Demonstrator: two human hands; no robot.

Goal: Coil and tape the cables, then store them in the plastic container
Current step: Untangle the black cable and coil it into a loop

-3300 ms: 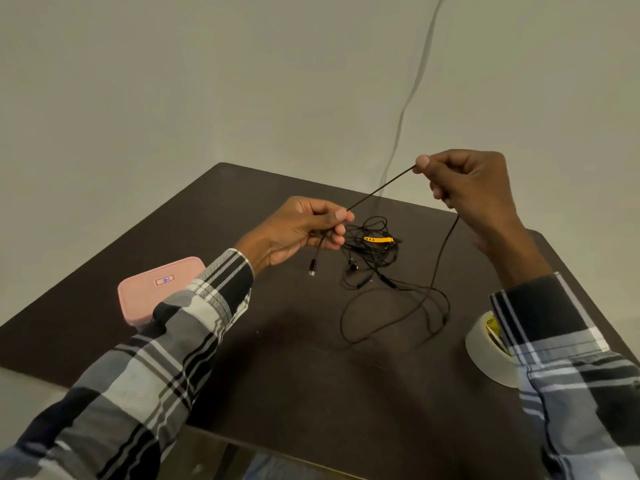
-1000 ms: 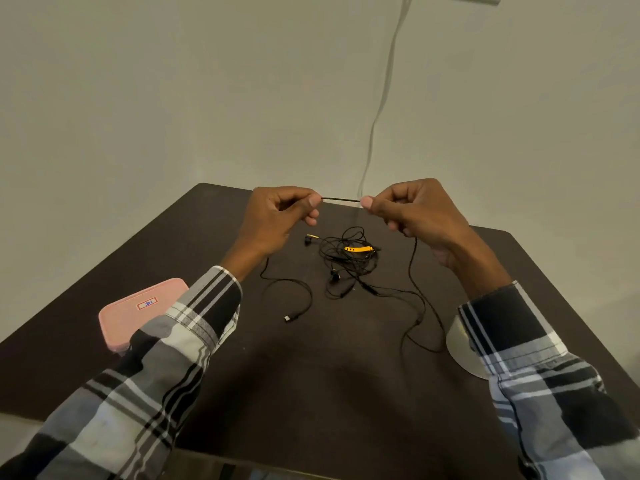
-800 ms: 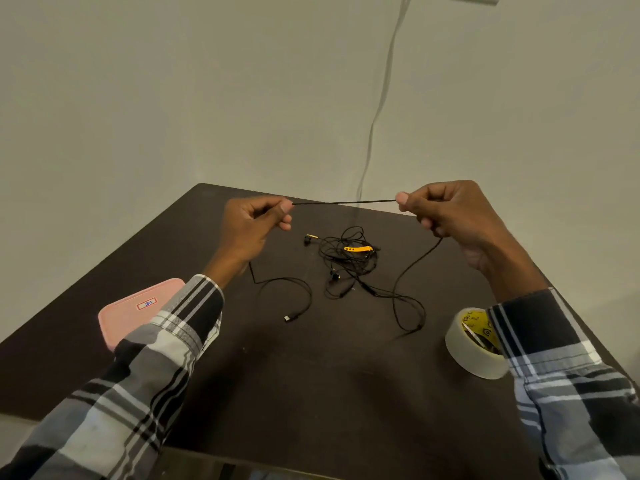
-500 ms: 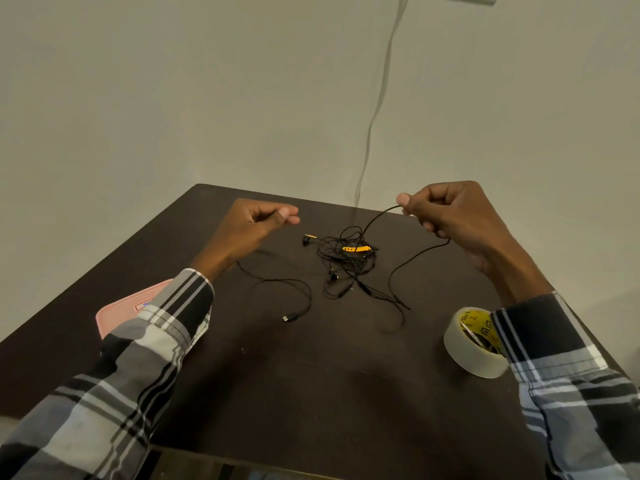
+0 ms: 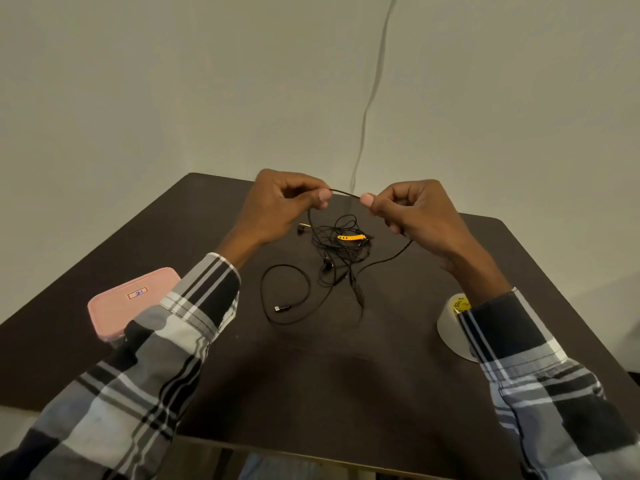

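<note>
Above the dark table, my left hand point(image 5: 280, 206) and my right hand point(image 5: 412, 213) each pinch the same thin black cable point(image 5: 344, 193) between thumb and fingers, with a short span stretched between them. From the left hand the cable drops into a loop on the table that ends in a plug point(image 5: 281, 308). From the right hand it trails down toward a tangle of black earphone wires with a yellow piece point(image 5: 349, 237). The pink plastic container point(image 5: 128, 299) lies lid-shut at the left, partly behind my left sleeve.
A roll of pale tape point(image 5: 450, 327) lies at the right, half hidden by my right sleeve. The dark table point(image 5: 329, 382) ends near me at its front edge. A grey cord point(image 5: 367, 109) runs down the wall behind.
My hands were apart half a second ago; now they have come close together, both pinching the cable. A loop has formed below my left hand.
</note>
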